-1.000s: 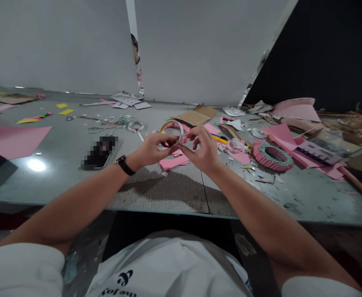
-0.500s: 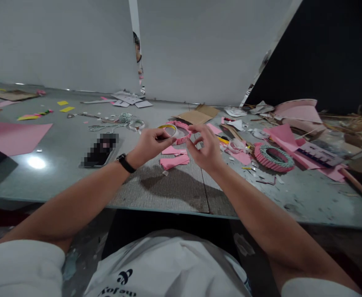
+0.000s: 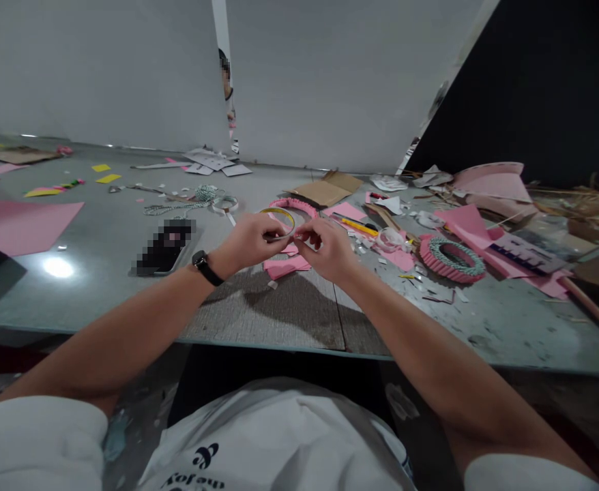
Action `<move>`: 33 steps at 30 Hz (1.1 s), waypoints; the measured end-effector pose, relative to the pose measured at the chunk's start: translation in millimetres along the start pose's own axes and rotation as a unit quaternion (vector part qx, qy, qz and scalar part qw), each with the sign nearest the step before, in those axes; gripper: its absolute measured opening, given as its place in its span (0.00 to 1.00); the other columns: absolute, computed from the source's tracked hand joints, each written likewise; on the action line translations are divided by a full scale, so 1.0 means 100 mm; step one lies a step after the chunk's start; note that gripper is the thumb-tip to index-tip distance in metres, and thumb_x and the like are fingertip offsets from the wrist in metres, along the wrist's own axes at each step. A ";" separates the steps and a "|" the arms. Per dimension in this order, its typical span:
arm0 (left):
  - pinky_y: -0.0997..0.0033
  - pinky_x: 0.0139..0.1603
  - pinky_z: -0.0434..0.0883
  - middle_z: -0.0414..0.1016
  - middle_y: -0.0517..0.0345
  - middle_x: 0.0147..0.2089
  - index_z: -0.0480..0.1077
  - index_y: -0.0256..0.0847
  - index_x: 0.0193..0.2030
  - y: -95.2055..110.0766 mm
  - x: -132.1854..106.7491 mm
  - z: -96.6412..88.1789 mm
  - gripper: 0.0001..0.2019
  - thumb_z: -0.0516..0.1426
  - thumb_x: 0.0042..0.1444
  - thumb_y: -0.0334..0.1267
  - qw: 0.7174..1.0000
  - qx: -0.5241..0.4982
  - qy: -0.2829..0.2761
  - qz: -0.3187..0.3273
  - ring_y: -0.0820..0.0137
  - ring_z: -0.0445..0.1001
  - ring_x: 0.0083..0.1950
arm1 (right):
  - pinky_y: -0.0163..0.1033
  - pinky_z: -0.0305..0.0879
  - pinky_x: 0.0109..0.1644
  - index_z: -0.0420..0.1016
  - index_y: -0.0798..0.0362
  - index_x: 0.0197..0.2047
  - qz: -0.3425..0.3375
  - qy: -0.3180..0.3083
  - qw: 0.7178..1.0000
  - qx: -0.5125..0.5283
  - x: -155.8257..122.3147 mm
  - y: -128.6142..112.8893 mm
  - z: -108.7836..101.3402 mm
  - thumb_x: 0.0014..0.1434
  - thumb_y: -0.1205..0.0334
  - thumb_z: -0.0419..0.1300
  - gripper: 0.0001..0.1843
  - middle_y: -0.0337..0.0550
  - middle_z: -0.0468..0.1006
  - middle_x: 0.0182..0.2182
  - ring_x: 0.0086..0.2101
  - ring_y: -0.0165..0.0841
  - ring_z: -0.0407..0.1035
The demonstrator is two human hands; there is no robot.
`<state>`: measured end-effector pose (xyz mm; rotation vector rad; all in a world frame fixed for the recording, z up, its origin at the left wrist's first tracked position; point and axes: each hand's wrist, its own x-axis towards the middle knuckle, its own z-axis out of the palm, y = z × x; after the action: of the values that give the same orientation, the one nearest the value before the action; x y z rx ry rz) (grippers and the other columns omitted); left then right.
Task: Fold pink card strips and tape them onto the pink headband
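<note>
Grey workbench (image 3: 99,293) scattered with paper scraps stretches ahead of me. My left hand (image 3: 251,242) pinches the lower rim of a roll of tape (image 3: 278,217), which stands upright at twelve o'clock from my wrists, and my right hand (image 3: 327,250) closes in beside it, fingertips (image 3: 299,233) pinched at the roll's edge. Just behind lies a pink paper ring (image 3: 292,204), with a phone (image 3: 166,247) at nine o'clock and a pink-and-green coil (image 3: 451,259) at three

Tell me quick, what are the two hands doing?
Left hand: closed, holding a tape roll.
Right hand: closed, pinching that roll's edge.
</note>
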<state>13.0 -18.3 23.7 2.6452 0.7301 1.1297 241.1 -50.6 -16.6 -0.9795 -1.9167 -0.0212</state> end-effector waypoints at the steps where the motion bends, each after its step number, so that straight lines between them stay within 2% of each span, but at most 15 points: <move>1: 0.65 0.35 0.61 0.73 0.59 0.25 0.73 0.42 0.26 -0.01 0.00 0.00 0.18 0.63 0.67 0.45 1.000 0.007 -0.004 0.005 0.70 0.66 0.30 | 0.45 0.74 0.42 0.82 0.48 0.44 0.005 -0.008 1.000 -0.001 0.00 0.00 0.01 0.67 0.59 0.65 0.05 0.44 0.84 0.35 0.32 0.36 0.72; 4: 0.64 0.36 0.60 0.74 0.58 0.26 0.72 0.42 0.26 -0.02 0.01 0.01 0.18 0.62 0.67 0.45 1.000 0.018 -0.019 0.009 0.69 0.67 0.31 | 0.45 0.73 0.43 0.84 0.48 0.42 0.014 -0.036 0.999 -0.009 0.00 0.00 0.01 0.66 0.62 0.64 0.06 0.44 0.84 0.34 0.33 0.37 0.72; 7: 0.65 0.36 0.60 0.75 0.58 0.26 0.71 0.42 0.26 0.01 0.01 0.03 0.19 0.62 0.68 0.45 1.000 0.008 -0.026 0.009 0.68 0.67 0.31 | 0.45 0.72 0.44 0.83 0.49 0.39 0.017 -0.038 0.999 -0.020 0.01 -0.01 0.01 0.64 0.66 0.63 0.05 0.43 0.82 0.34 0.35 0.38 0.73; 11: 0.64 0.34 0.57 0.68 0.61 0.23 0.68 0.42 0.24 0.08 0.00 0.05 0.18 0.61 0.66 0.42 1.000 -0.011 -0.017 -0.001 0.70 0.62 0.28 | 0.46 0.71 0.46 0.78 0.49 0.37 0.007 -0.039 0.998 -0.042 0.00 -0.01 0.00 0.62 0.67 0.66 0.04 0.45 0.81 0.35 0.38 0.40 0.74; 14: 0.63 0.33 0.55 0.65 0.63 0.22 0.66 0.42 0.23 0.10 0.00 0.06 0.17 0.61 0.62 0.39 1.000 -0.013 -0.015 -0.021 0.71 0.60 0.28 | 0.48 0.70 0.48 0.77 0.49 0.38 -0.017 -0.063 0.995 -0.081 0.00 -0.03 -0.01 0.66 0.66 0.66 0.04 0.49 0.82 0.39 0.43 0.45 0.76; 17: 0.63 0.33 0.54 0.60 0.63 0.21 0.61 0.43 0.21 0.10 0.01 0.06 0.20 0.61 0.62 0.41 1.000 0.003 -0.008 -0.026 0.71 0.57 0.28 | 0.51 0.70 0.49 0.77 0.49 0.40 -0.056 -0.075 0.987 -0.129 0.01 -0.08 -0.02 0.68 0.66 0.64 0.04 0.52 0.82 0.41 0.46 0.48 0.76; 22: 0.62 0.34 0.54 0.60 0.63 0.21 0.58 0.43 0.21 0.06 0.02 0.08 0.20 0.63 0.58 0.38 1.000 0.020 -0.001 -0.019 0.70 0.56 0.29 | 0.52 0.72 0.48 0.78 0.50 0.41 -0.102 -0.083 0.975 -0.181 0.05 -0.09 -0.04 0.68 0.69 0.62 0.05 0.54 0.82 0.42 0.46 0.49 0.75; 25: 0.62 0.34 0.52 0.55 0.65 0.21 0.54 0.44 0.21 0.00 0.01 0.02 0.21 0.64 0.55 0.37 0.999 0.026 0.008 -0.023 0.71 0.53 0.29 | 0.52 0.73 0.49 0.76 0.50 0.37 -0.067 -0.085 0.973 -0.205 0.07 0.12 -0.13 0.64 0.71 0.63 0.07 0.54 0.81 0.40 0.46 0.48 0.75; 29: 0.62 0.35 0.53 0.57 0.64 0.22 0.56 0.44 0.22 -0.19 0.03 -0.12 0.22 0.64 0.61 0.41 0.997 0.040 0.035 -0.055 0.71 0.55 0.28 | 0.51 0.74 0.48 0.70 0.48 0.33 0.069 -0.052 0.979 -0.185 0.07 0.51 -0.26 0.62 0.70 0.64 0.09 0.49 0.78 0.37 0.41 0.45 0.74; 31: 0.61 0.35 0.52 0.58 0.63 0.22 0.57 0.44 0.22 -0.34 0.04 -0.17 0.22 0.63 0.62 0.42 0.994 0.059 0.040 -0.078 0.70 0.56 0.28 | 0.53 0.76 0.52 0.74 0.48 0.39 0.107 -0.046 0.982 -0.147 0.04 0.61 -0.27 0.61 0.67 0.67 0.07 0.48 0.77 0.40 0.43 0.45 0.76; 33: 0.62 0.35 0.52 0.61 0.62 0.21 0.60 0.44 0.22 -0.51 0.02 -0.17 0.21 0.63 0.63 0.42 0.988 0.078 0.040 -0.125 0.70 0.57 0.27 | 0.55 0.77 0.55 0.77 0.48 0.46 0.122 -0.060 0.983 -0.124 0.00 0.62 -0.22 0.60 0.64 0.71 0.11 0.48 0.77 0.44 0.45 0.46 0.76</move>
<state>-16.8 26.2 19.8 2.5472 1.1730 1.1545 296.8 -17.4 -26.9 -1.4059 -1.9208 -0.0614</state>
